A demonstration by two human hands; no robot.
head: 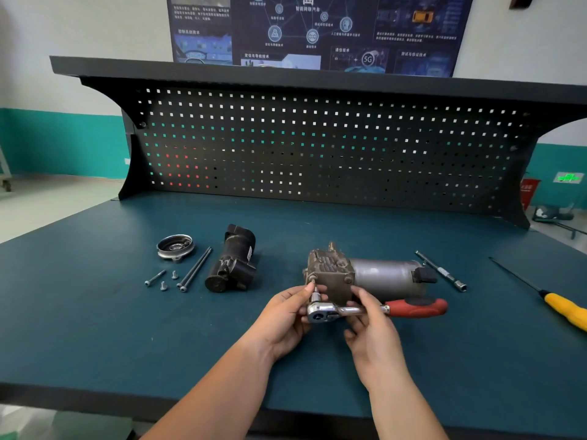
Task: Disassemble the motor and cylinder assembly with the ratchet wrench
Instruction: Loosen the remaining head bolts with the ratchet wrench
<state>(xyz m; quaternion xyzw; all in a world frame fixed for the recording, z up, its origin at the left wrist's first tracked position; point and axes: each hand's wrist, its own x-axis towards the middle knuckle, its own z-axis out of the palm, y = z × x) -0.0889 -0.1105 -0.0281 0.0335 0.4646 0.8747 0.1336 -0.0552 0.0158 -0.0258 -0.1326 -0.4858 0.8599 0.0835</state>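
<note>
The motor and cylinder assembly (365, 274) lies on its side mid-bench, its finned metal block to the left and its grey cylinder to the right. A ratchet wrench (349, 310) with a red handle lies across the front of the block. Its socket stands up at the block's lower-left bolt. My left hand (286, 315) pinches the socket and cups the ratchet head. My right hand (370, 328) holds the chrome shank just right of the head, fingers curled round it.
On the left of the green bench (95, 312) lie a black housing (233, 260), a round metal cover (175, 247), two long bolts (194, 269) and several short screws (160, 279). An extension bar (441, 270) and a yellow-handled screwdriver (565, 308) lie to the right. A pegboard stands behind.
</note>
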